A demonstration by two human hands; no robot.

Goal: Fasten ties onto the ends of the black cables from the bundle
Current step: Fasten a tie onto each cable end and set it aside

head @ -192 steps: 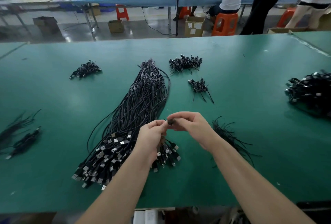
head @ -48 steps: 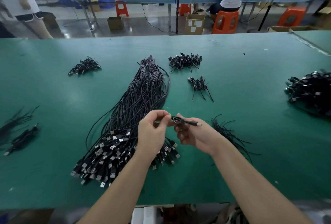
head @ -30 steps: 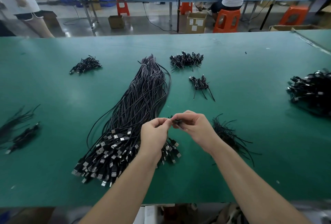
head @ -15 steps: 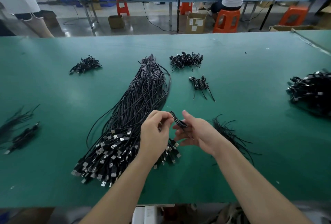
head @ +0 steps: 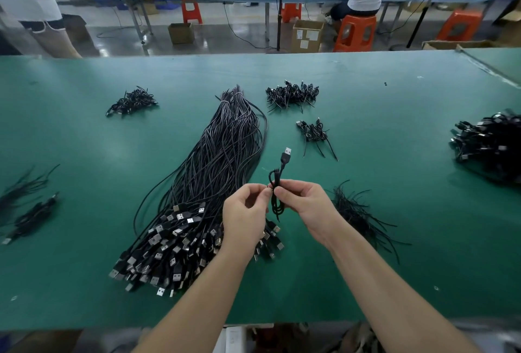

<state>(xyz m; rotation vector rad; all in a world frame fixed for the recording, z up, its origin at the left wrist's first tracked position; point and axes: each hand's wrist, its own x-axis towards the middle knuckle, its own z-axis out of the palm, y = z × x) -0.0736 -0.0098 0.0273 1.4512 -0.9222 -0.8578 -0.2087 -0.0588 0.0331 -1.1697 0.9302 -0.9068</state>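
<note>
A big bundle of black cables (head: pixel 214 172) lies on the green table (head: pixel 394 115), USB plugs toward me. Above its near end, my left hand (head: pixel 246 213) and right hand (head: pixel 304 206) both pinch one folded black cable (head: pixel 277 183). That cable stands upright between my fingertips, its USB plug (head: pixel 287 153) pointing up and away, its loops hanging below. At the pinch point a thin black tie seems wrapped around it; my fingers hide the detail. A loose pile of black ties (head: pixel 356 213) lies just right of my right hand.
Small heaps of coiled cables lie at the back left (head: pixel 131 101), back centre (head: pixel 291 93) and centre right (head: pixel 314 131). A larger heap (head: pixel 490 141) sits at the right edge, more cables (head: pixel 28 206) at the left edge. People and stools stand beyond the table.
The folded cable has swung upright, its USB plug now pointing up and away. My right hand, half open half a second ago, has closed its fingertips on the cable beside my left hand.
</note>
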